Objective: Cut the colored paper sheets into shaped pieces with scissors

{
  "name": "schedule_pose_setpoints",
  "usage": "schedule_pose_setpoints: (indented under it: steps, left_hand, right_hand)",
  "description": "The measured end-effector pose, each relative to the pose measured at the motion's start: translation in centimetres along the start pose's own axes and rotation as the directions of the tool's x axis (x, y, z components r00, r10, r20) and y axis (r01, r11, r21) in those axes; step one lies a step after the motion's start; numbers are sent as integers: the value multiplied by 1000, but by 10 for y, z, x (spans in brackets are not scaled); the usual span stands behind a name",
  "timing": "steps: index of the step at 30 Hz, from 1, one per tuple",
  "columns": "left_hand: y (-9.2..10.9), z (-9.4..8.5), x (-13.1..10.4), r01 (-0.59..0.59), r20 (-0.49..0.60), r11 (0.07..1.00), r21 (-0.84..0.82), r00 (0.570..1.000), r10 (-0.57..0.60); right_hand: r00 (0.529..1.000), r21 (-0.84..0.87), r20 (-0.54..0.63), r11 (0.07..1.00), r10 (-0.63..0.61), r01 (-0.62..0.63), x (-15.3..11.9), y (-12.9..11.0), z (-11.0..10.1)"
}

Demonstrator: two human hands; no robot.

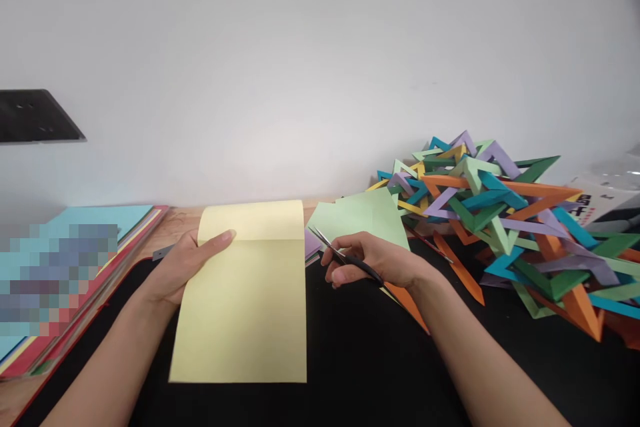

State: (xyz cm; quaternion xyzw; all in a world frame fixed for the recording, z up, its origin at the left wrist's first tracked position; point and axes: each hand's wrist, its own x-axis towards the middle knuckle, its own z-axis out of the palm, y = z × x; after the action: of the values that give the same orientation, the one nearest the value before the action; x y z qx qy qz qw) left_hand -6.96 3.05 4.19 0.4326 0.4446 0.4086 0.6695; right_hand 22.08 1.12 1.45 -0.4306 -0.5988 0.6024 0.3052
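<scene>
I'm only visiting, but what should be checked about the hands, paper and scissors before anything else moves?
1. Left hand grips the yellow paper: ok, thumb on top near its left edge.
2. Right hand holds the scissors: ok.
3. Scissor tips away from the left hand: ok, they point past the paper's opposite edge.
4. Scissors apart from the pale green paper: cannot tell, they overlap in this view.
5. Yellow paper unmarked: not ok, a line crosses its upper part.

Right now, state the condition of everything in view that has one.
Yellow paper: creased across near the top
Scissors: blades slightly parted
Left hand: gripping yellow paper
Right hand: holding the scissors
Light green paper: partly covered
Folded paper stars: heaped together
Coloured paper stack: lying flat
</scene>
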Motion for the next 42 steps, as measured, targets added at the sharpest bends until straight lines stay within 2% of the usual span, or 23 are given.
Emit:
schedule_pose_setpoints:
  steps: [4,7,10,14,18,26,32,42]
  left_hand:
    - [4,-2,-1,-2,15,1000,13,1000,2]
    - [3,-1,1,90,45,995,42,995,-92]
    - [-2,5,1,151,27,986,67,988,-154]
    - [-5,16,-5,121,-1,989,88,993,-122]
    - [-5,21,-8,145,5,981,129,989,-147]
    - [-4,7,0,166,78,961,223,979,-188]
    - [3,0,0,198,16,947,254,978,-208]
    - [-2,-6,-1,154,28,916,370,984,-177]
  right_hand:
    - [986,-63,148,996,74,-66,-3,-2,-6]
    - [946,-23,310,996,95,-92,-1,3,-7]
    - [917,53,393,993,73,-102,1,10,-5]
    - [911,40,404,994,81,-106,-3,14,-5]
    - [927,-48,365,996,91,-79,-10,12,-4]
    - [925,-89,366,993,106,-78,-17,9,0]
    - [924,-124,358,988,132,-93,-17,11,2]
    - [900,-148,394,979,188,-140,-15,12,1]
